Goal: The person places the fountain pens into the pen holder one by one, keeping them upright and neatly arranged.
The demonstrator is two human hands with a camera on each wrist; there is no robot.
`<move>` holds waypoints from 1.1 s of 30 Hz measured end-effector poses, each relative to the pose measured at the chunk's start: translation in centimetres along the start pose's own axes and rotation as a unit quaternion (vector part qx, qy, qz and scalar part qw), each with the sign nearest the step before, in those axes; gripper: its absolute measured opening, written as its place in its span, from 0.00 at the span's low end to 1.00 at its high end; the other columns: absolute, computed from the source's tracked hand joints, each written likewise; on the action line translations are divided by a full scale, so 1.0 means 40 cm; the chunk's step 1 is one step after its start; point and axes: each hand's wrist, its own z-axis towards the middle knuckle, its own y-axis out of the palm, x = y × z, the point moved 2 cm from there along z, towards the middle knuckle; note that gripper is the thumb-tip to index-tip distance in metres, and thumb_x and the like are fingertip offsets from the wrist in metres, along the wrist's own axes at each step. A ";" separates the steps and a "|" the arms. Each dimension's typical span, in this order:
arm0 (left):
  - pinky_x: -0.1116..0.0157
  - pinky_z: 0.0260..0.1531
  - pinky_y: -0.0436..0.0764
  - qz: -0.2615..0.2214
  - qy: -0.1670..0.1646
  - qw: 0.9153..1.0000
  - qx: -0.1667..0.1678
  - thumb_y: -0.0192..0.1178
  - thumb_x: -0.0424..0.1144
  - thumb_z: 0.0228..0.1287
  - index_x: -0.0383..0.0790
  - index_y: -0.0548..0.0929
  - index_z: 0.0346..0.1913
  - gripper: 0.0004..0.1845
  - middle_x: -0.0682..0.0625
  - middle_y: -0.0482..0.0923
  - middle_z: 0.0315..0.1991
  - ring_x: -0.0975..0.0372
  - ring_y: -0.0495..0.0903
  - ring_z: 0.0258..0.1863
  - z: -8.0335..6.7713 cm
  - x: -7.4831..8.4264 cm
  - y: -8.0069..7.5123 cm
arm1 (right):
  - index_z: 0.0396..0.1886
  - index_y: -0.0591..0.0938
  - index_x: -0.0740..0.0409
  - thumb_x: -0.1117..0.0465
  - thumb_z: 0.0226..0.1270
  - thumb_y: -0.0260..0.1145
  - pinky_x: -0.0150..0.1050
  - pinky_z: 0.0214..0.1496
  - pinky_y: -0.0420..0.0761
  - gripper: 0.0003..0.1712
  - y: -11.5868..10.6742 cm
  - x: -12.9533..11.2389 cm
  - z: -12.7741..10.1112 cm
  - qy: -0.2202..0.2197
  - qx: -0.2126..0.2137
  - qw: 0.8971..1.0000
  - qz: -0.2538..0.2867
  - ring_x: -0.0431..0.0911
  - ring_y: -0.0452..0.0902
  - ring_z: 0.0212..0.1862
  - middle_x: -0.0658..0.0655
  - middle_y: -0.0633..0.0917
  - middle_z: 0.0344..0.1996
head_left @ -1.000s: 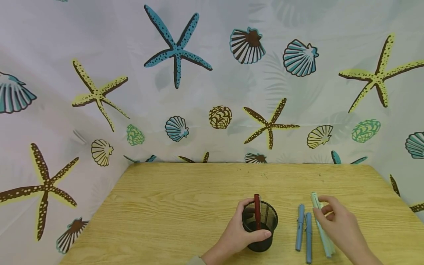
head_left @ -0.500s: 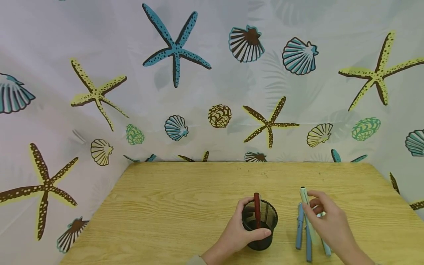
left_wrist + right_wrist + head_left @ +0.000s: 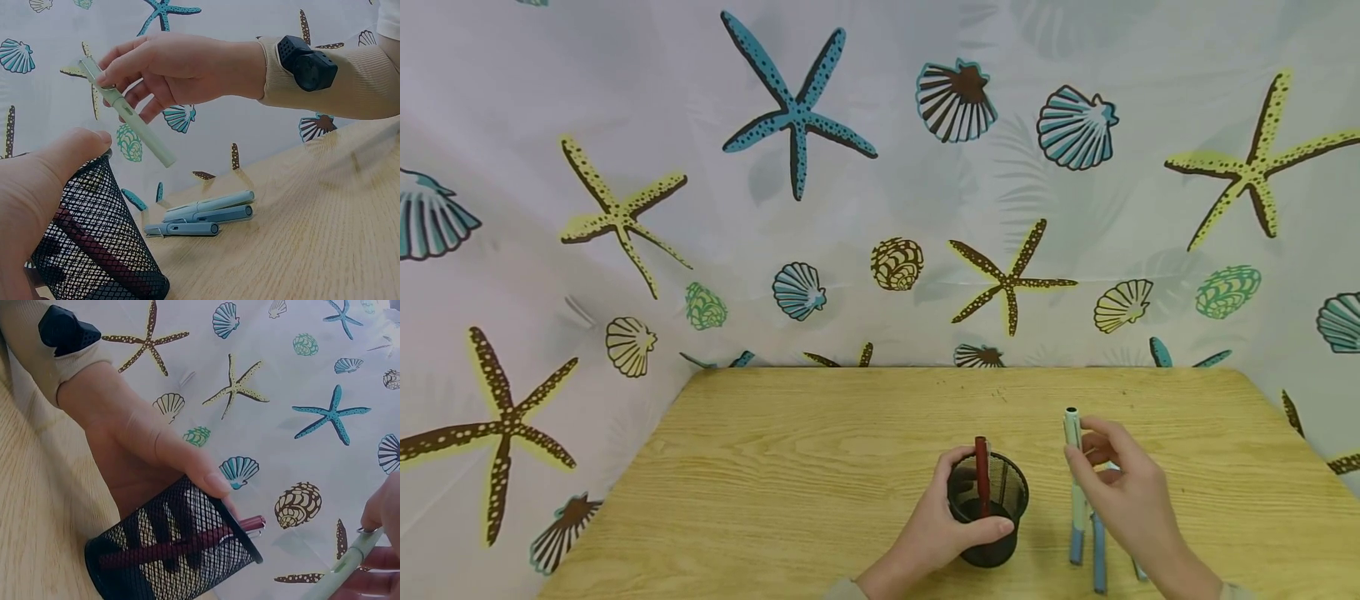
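Observation:
A black mesh pen cup [image 3: 987, 521] [image 3: 94, 250] [image 3: 169, 550] stands near the table's front edge with a dark red pen [image 3: 981, 475] [image 3: 187, 544] inside. My left hand [image 3: 943, 525] [image 3: 134, 453] grips the cup around its side. My right hand [image 3: 1123, 492] [image 3: 172, 65] pinches a pale green pen [image 3: 1075, 467] [image 3: 128, 115] [image 3: 344, 569], lifted off the table just right of the cup. Three blue-grey pens [image 3: 1097, 550] [image 3: 203, 215] lie on the table under that hand.
The wooden table [image 3: 820, 450] is backed by a white curtain [image 3: 775, 208] printed with starfish and shells, which closes in the left, back and right sides.
My right hand has lifted the pale green pen off the table and carried it up and left toward the cup. The left hand stays on the cup.

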 end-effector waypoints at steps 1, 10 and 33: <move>0.45 0.52 0.66 0.000 0.000 1.000 0.000 0.70 0.54 0.49 0.68 0.57 0.64 0.41 0.53 0.61 0.61 0.55 0.62 0.60 0.000 0.000 0.000 | 0.48 0.78 0.57 0.71 0.57 0.67 0.28 0.25 0.76 0.18 0.002 -0.004 0.001 -0.010 0.006 1.000 0.014 0.35 0.75 0.29 0.50 0.80 0.30; 0.43 0.53 0.65 0.007 -0.004 1.000 0.007 0.70 0.55 0.48 0.69 0.57 0.64 0.41 0.52 0.57 0.65 0.53 0.58 0.64 -0.001 -0.004 0.000 | 0.50 0.76 0.63 0.79 0.54 0.65 0.27 0.26 0.76 0.23 0.020 -0.035 0.011 -0.035 0.022 0.997 0.070 0.35 0.76 0.31 0.59 0.79 0.31; 0.45 0.53 0.65 0.005 -0.006 1.000 0.004 0.70 0.56 0.48 0.68 0.57 0.64 0.42 0.49 0.58 0.65 0.54 0.61 0.61 -0.003 0.005 -0.001 | 0.52 0.73 0.65 0.78 0.58 0.62 0.28 0.30 0.77 0.22 0.077 -0.072 0.038 -0.055 0.031 0.987 0.148 0.36 0.77 0.33 0.55 0.77 0.33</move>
